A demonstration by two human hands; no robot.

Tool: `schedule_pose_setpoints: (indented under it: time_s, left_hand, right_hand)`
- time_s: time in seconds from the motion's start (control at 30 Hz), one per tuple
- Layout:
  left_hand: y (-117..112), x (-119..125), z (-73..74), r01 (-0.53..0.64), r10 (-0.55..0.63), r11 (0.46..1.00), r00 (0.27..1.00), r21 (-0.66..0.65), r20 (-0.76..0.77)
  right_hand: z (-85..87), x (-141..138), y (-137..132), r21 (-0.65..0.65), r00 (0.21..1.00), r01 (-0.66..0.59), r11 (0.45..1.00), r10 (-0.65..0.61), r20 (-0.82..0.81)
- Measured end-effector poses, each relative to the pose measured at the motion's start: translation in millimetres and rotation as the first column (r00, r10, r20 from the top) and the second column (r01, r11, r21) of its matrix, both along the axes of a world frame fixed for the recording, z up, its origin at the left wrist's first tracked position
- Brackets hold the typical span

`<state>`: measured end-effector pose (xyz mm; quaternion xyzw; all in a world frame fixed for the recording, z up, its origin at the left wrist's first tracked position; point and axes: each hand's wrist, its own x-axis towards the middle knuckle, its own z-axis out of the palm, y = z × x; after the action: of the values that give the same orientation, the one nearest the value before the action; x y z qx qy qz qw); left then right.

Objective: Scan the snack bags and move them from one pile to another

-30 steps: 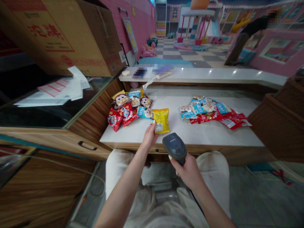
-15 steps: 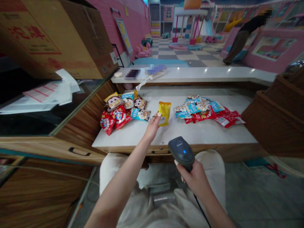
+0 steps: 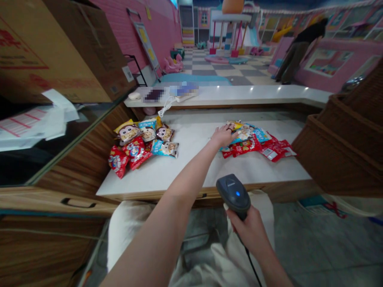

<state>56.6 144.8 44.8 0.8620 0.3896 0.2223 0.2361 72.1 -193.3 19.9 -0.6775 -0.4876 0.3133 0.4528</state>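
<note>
In the head view, my left hand [image 3: 224, 135] reaches far forward, open, fingers spread and resting on the pile of snack packets [image 3: 254, 143] on the right of the white worktop [image 3: 191, 171]. My right hand [image 3: 248, 233] sits low near the worktop's edge, clenched around a corded barcode scanner [image 3: 233, 191].

White-topped counter [image 3: 167, 175] with wood-trimmed front edge. On it: one heap of snack packets [image 3: 140, 143], red, blue and yellow; a second heap of snack packets [image 3: 254, 144], well apart.
</note>
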Motion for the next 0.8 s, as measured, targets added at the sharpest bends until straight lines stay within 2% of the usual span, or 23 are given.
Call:
schedule_pose_setpoints:
  time_s: [0.07,0.17,0.23,0.3,0.43,0.57,0.63,0.7,0.8]
  left_hand:
    - [-0.5,-1.0,-1.3,0.030,-0.030,0.999,1.000,-0.013,-0.002]
    - [-11.1,-20.3,-2.5,0.033,-0.038,0.998,0.992,0.044,0.123]
    - [-23.5,-46.0,-4.8,0.039,-0.055,0.996,0.975,0.080,0.214]
    - [-37.8,-81.5,-9.1,0.035,-0.059,0.994,0.970,0.102,0.235]
    - [-61.8,-168.2,-18.6,-0.130,0.120,0.986,0.988,0.104,0.099]
    - [-72.0,-240.7,-23.0,-0.329,0.347,0.933,0.931,0.149,-0.117]
    - [-72.8,-261.8,-24.8,-0.372,0.403,0.912,0.889,0.170,-0.215]
    - [-71.5,-272.4,-27.5,-0.370,0.405,0.913,0.875,0.173,-0.263]
    - [-68.8,-274.7,-31.8,-0.348,0.379,0.922,0.900,0.168,-0.216]
  right_hand:
    - [3.6,0.6,1.6,-0.007,1.000,-0.008,1.000,0.009,0.003]
    - [9.3,-2.2,4.0,-0.008,1.000,-0.028,1.000,0.028,0.013]
    - [11.1,-6.3,4.6,-0.009,0.999,-0.038,0.999,0.038,0.024]
    - [10.4,-11.7,4.3,-0.012,0.999,-0.047,0.999,0.047,0.024]
    - [6.2,-23.7,3.2,-0.015,0.996,-0.092,0.996,0.092,-0.013]
    - [7.1,-34.8,4.1,-0.004,0.989,-0.146,0.989,0.146,-0.015]
    - [7.5,-39.3,4.8,0.001,0.987,-0.159,0.987,0.159,-0.004]
    - [6.2,-42.7,4.7,0.008,0.987,-0.162,0.987,0.162,0.009]
    - [2.3,-44.9,3.0,0.008,0.987,-0.163,0.987,0.163,0.017]
